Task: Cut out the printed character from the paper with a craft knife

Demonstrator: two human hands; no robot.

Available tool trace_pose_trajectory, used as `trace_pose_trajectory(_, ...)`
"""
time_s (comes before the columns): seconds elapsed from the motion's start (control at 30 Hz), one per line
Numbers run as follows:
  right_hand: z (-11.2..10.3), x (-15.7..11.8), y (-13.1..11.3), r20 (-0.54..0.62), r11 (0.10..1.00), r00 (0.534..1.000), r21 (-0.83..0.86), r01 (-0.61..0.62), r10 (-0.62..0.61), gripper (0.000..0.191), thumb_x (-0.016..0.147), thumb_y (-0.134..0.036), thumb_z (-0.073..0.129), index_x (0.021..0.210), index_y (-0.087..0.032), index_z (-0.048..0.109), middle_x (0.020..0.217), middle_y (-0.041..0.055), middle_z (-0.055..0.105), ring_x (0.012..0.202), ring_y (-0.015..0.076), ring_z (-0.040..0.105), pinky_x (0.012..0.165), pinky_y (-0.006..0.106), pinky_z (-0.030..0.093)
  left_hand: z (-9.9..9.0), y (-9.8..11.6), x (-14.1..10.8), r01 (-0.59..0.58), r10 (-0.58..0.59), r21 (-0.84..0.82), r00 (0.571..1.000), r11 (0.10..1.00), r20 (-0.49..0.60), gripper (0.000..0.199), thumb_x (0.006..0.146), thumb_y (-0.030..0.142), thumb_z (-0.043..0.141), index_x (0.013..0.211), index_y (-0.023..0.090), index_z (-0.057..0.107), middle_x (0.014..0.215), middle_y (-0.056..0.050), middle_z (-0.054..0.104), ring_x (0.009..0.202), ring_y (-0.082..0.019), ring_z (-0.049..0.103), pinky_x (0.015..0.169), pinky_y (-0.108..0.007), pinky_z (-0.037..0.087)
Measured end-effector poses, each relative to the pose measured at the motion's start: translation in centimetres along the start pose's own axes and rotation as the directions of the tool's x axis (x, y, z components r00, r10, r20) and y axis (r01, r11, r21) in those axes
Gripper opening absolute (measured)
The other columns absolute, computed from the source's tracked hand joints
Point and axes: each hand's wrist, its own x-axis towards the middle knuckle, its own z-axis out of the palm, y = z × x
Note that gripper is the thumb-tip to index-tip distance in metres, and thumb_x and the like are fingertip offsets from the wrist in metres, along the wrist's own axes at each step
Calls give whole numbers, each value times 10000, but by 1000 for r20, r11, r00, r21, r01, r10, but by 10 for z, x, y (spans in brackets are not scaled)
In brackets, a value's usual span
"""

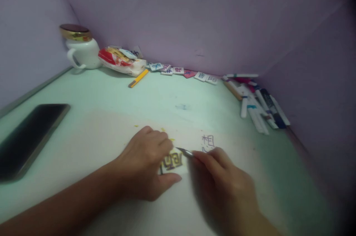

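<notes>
My left hand (151, 163) lies on a small piece of paper (174, 162) with a yellow, dark-outlined character. Its fingers are curled and its thumb stretches along the near side, holding the paper down; part of it is hidden under the hand. In my right hand (225, 176) is a slim craft knife (185, 151) with a pointed metal tip, gripped between thumb and fingers. The tip is at the paper's upper edge, close to my left fingertips. Beneath lies a pale sheet (100, 128), where another outlined character (208, 140) shows beyond my right hand. Small yellow scraps (136, 126) lie nearby.
A dark phone (30, 139) lies at left. Along the back wall stand a white mug (86, 53) with a gold-rimmed lid, a red-and-white packet (119, 62), a yellow cutter-like stick (138, 79) and several lettered cards (178, 70). Markers (258, 106) are piled at right.
</notes>
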Motion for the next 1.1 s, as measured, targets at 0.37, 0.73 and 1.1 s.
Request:
trace_pose_trajectory(0.37, 2, 3, -3, -7, 1000, 1000, -11, 5, -5, 196, 906, -206, 500, 945, -222, 692, 700, -2, 574, 432, 106, 489, 426, 250, 306, 1, -1, 0, -14, 14, -7, 1000, 1000, -16, 253, 761, 408, 631, 786, 173, 541, 750, -38, 534, 666, -190, 428, 712, -375, 358)
trace_pose_trajectory(0.73, 5, 9, -8, -3, 1000, 1000, 16, -25, 25, 196, 913, -212, 495, 909, -208, 691, 693, 6, 569, 450, 111, 492, 439, 252, 294, 1, -2, 0, -35, 34, -21, 999, 999, -18, 249, 765, 410, 627, 792, 180, 535, 744, -38, 534, 665, -194, 446, 708, -374, 357)
trace_pose_trajectory(1.1, 1, 11, -4, 12, 999, 999, 13, -48, 48, 217, 921, -224, 476, 920, -201, 692, 708, 12, 579, 442, 120, 510, 431, 249, 326, 1, -4, 1, -40, 40, -19, 999, 999, -23, 264, 768, 416, 638, 824, 170, 562, 751, -33, 553, 674, -189, 455, 704, -353, 335)
